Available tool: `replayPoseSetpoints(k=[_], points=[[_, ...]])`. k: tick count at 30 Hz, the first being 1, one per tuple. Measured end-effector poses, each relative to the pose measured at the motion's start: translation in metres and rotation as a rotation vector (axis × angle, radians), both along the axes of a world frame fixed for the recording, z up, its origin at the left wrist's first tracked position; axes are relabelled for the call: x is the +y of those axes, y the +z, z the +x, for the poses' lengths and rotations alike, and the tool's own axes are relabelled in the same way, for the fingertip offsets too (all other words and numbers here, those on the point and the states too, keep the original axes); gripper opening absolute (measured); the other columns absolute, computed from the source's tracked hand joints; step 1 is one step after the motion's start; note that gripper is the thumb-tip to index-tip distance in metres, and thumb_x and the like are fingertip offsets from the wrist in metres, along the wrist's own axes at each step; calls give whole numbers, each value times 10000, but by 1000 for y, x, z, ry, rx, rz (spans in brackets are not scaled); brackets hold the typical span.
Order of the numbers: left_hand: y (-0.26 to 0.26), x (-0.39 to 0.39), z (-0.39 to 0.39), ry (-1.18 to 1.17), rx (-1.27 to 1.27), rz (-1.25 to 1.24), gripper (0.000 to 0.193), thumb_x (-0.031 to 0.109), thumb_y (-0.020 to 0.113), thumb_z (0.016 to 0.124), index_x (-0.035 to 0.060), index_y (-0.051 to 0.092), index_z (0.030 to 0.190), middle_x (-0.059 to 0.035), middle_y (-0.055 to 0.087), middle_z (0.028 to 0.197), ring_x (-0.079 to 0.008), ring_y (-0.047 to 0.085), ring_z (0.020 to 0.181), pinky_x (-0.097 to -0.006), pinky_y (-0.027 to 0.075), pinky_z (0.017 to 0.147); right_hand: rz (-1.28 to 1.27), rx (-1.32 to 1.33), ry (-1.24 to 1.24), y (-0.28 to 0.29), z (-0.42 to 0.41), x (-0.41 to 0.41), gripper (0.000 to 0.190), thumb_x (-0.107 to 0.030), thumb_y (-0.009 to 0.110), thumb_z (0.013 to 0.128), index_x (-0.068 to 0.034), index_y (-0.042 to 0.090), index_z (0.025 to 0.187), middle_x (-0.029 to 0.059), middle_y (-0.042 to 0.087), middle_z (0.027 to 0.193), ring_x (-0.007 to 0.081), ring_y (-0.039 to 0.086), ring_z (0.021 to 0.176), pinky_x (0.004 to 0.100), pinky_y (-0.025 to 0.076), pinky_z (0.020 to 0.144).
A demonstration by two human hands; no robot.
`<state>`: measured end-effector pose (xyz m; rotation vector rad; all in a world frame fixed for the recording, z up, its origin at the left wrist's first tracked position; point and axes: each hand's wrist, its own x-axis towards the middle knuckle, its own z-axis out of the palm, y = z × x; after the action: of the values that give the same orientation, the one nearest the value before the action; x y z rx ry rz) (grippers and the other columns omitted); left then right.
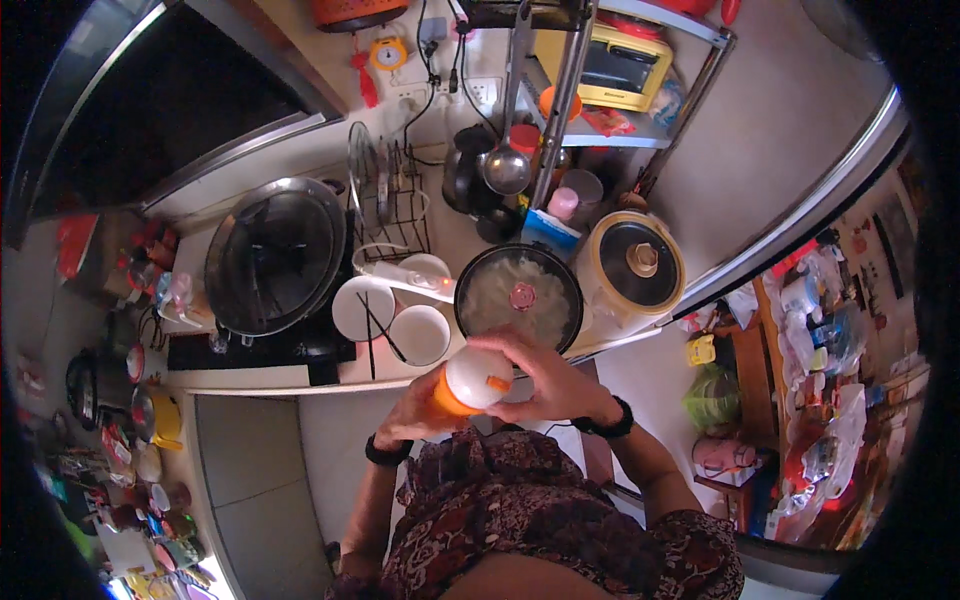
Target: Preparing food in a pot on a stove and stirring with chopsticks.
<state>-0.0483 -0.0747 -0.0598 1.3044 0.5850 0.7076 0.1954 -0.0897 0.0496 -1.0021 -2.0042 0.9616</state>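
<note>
An orange container with a white domed lid is held in front of my body, at the counter's front edge. My left hand grips its orange side. My right hand is curved around the white lid, with fingers on its top and side. Just beyond it stands a round dark pot with a lid, steamy-looking glass and a pinkish knob. To its left are two white bowls; a pair of black chopsticks lies across the left bowl and reaches the nearer bowl. A white power strip with a lit orange light lies behind them.
A large lidded wok sits on the black stove at left. A cream cooker with a dark lid stands at right. Behind are a wire dish rack, a dark kettle and a hanging metal ladle. A yellow toaster oven is on a shelf.
</note>
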Motion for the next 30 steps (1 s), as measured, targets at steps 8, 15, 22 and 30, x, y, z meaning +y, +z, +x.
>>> replayPoseSetpoints(k=[8, 15, 22, 30], points=[[20, 1, 12, -117, 33, 41, 722, 38, 792, 669, 44, 451, 1306, -61, 575, 1138, -166, 559, 1017, -337, 478, 898, -64, 32, 228, 1, 6, 0, 774, -176, 767, 707, -36, 372, 1358, 135, 413, 1340, 256, 410, 1275, 369, 325, 1060], [21, 0, 17, -37, 69, 196, 723, 72, 811, 662, 54, 462, 1295, -57, 568, 1174, -172, 552, 1056, -341, 458, 931, -106, 38, 91, 6, 2, -7, 773, -230, 772, 734, -51, 358, 1363, 141, 469, 1227, 295, 459, 1191, 382, 354, 1007], [19, -4, 15, -136, -80, -44, 790, 65, 836, 643, 55, 440, 1326, -50, 546, 1223, -156, 512, 1133, -345, 437, 969, -41, 139, 138, -2, 0, -6, 810, -259, 799, 720, -31, 372, 1369, 138, 431, 1319, 278, 421, 1250, 382, 315, 1054], [32, -7, 27, -115, -142, -41, 809, 45, 832, 640, 68, 430, 1341, -49, 545, 1230, -159, 518, 1131, -345, 433, 969, -97, 200, 191, -2, 4, -7, 792, -199, 783, 715, -27, 375, 1371, 140, 387, 1403, 263, 356, 1336, 382, 271, 1099]])
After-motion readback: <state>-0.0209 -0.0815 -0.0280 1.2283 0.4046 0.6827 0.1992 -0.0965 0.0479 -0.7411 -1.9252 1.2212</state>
